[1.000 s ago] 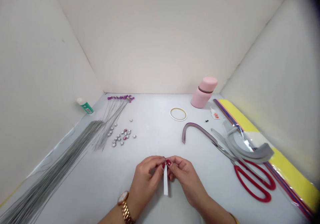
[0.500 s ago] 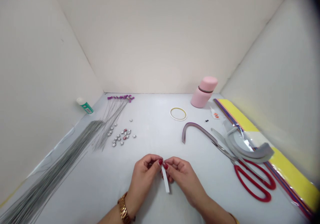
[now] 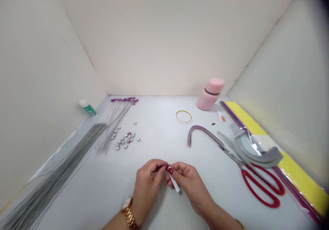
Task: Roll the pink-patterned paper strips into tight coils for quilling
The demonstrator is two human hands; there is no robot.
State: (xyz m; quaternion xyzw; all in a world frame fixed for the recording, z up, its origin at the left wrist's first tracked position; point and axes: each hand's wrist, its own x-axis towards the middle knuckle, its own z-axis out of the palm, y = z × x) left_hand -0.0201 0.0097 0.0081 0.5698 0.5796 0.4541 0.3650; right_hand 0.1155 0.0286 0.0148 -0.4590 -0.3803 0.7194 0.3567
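Note:
Both hands meet at the lower middle of the view, fingertips together. My left hand (image 3: 149, 178) pinches the upper end of a narrow white paper strip (image 3: 175, 184). From the other side, my right hand (image 3: 186, 182) pinches the same end between thumb and fingers. The strip's free end hangs down to the right, below the fingertips. Fingers hide most of its upper end. Small silver and pink folded stars (image 3: 129, 141) lie on the table up and to the left of my left hand.
Grey wires (image 3: 61, 168) and purple-tipped stems (image 3: 124, 100) lie left, near a glue stick (image 3: 89, 110). A tape ring (image 3: 184, 121), pink bottle (image 3: 207, 99), curved strip bundle (image 3: 203, 129), red-handled scissors (image 3: 276, 202) and packaged coloured strips (image 3: 298, 175) stand or lie right.
The white strip's free end has swung up and right, and less of its length shows. My left wrist has turned, bringing the watch face into view.

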